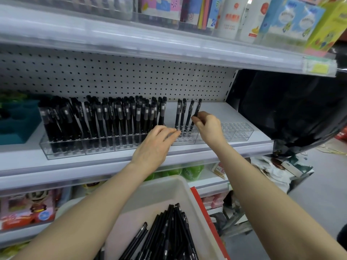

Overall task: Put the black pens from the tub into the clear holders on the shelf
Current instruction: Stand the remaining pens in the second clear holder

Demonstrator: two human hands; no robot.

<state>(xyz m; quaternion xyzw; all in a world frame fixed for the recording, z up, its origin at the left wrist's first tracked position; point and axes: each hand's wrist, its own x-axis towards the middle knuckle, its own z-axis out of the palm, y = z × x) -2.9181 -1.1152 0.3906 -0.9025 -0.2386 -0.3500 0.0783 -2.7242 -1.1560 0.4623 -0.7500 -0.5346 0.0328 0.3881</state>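
the right hand (pixel 207 126) pinches a black pen (pixel 197 109) between thumb and curled fingers, about mid-barrel. the pen leans to the right, its lower end down at the clear holder (pixel 187 140) on the shelf (pixel 234 147), beside three pens (pixel 183 113) standing there. the left hand (pixel 155 142) is stretched out with fairly straight fingers, tips at the foot of the leftmost of those three. it seems to steady the holder rather than grip anything, though blur makes that hard to be sure of. the tub (pixel 181 184) sits below, with many loose pens (pixel 169 231) in it.

risks, as i judge them: the tilted pen may miss its hole or jam at an angle, and pushing it down like that could tip the light holder or rock its neighbours. a nudge from the left fingers could topple the nearest standing pen. the crowded holder (pixel 62 150) stands close on the left, and a sweeping wrist could fan its pens out. letting go before the tip seats would drop the pen onto the shelf.
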